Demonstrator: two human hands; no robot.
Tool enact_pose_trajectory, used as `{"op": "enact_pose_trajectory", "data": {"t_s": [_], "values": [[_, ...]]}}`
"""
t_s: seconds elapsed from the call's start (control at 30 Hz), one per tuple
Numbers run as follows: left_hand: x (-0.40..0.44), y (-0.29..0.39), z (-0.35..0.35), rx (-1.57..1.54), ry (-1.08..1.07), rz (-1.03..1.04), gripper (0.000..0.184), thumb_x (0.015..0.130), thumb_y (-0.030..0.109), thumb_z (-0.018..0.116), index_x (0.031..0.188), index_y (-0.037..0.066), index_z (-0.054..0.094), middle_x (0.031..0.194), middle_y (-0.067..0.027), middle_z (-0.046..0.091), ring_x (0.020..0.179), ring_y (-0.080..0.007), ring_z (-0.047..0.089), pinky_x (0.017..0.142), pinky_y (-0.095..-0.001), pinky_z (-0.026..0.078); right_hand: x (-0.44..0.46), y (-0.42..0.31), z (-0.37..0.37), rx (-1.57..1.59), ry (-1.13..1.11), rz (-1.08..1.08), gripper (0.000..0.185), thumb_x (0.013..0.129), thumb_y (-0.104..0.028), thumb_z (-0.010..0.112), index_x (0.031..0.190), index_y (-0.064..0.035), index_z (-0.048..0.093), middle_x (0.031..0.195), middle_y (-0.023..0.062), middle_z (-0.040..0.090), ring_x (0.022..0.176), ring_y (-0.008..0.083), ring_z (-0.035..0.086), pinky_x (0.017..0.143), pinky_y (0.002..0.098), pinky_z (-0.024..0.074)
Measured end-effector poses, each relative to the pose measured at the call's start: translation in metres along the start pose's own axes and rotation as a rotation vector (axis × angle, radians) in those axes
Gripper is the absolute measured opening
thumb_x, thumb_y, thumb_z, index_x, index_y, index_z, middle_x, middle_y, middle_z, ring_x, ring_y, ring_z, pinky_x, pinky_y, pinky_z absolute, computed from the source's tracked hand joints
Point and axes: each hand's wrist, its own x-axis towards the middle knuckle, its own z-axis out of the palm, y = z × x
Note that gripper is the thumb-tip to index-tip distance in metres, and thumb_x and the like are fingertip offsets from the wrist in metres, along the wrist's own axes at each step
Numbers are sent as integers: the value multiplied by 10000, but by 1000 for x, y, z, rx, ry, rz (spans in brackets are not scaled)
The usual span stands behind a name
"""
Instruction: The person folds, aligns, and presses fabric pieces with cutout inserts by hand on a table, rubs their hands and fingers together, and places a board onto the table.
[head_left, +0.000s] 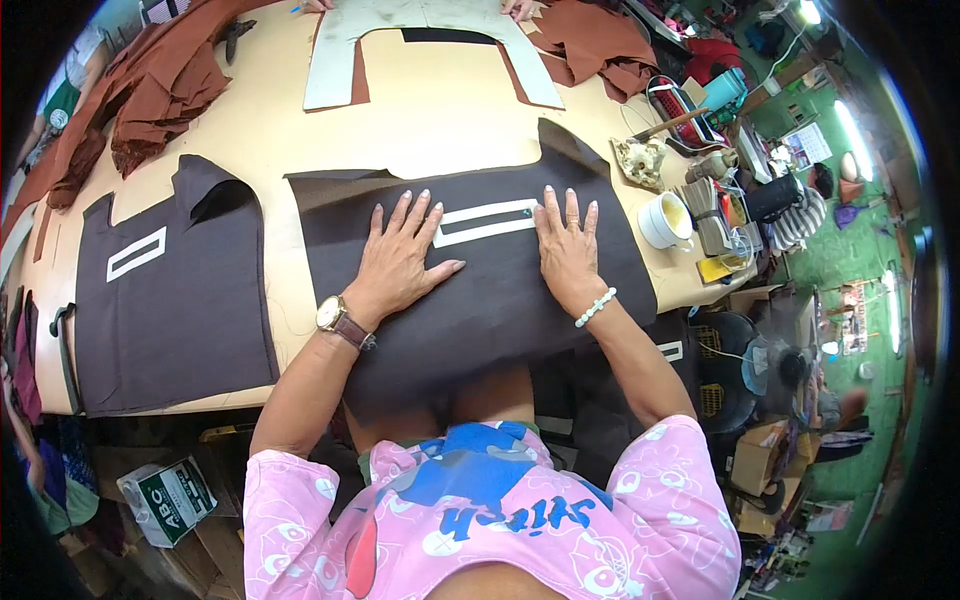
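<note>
A dark brown fabric panel [480, 290] lies across the table's near edge and hangs over it. On it is a white rectangular frame-shaped strip [487, 232]. My left hand [400, 255] rests flat on the fabric at the strip's left end, fingers spread. At the strip's right end my right hand [570, 245] lies flat, its index finger touching or very near the strip. Neither hand grips anything. A second dark panel [180, 320], with a similar white rectangle [137, 254], lies to the left.
Across the table [430, 135], another person's hands [518, 9] touch a pale pattern piece [335, 60]. Rust-brown fabric [175, 90] is heaped at the far left. A white mug [665, 220] and a patterned ornament [640, 162] stand right. Black scissors or a tool [64, 350] lies at the left edge.
</note>
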Motion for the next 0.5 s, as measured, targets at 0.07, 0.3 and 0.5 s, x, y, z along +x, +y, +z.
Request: {"op": "enact_pose_trajectory", "data": {"t_s": [0.07,0.3,0.5], "values": [[0,1,-2,7,-11,-4,774,813,633,417,1370,107,312,1433,-129,245,1346,-276,168,1086,-500,116,3,3,-3,-30,-56,7,466,856,-161,444,1305,-40,405,1419,126,248,1317,351,198,1058,554,127],[-1,-11,-15,31,-10,-62,789,814,617,439,1368,72,302,1424,-142,263,1339,-288,188,1073,-523,136,16,12,0,-117,-170,-5,587,849,-148,462,1396,-130,248,1455,110,166,1331,364,157,1059,564,101],[-1,-39,-27,37,184,-231,691,858,505,459,1355,47,316,1359,-192,354,1286,-368,278,1045,-540,190,13,9,-3,-116,-161,-65,607,846,-134,465,1404,-141,225,1453,107,175,1329,362,163,1058,566,100]]}}
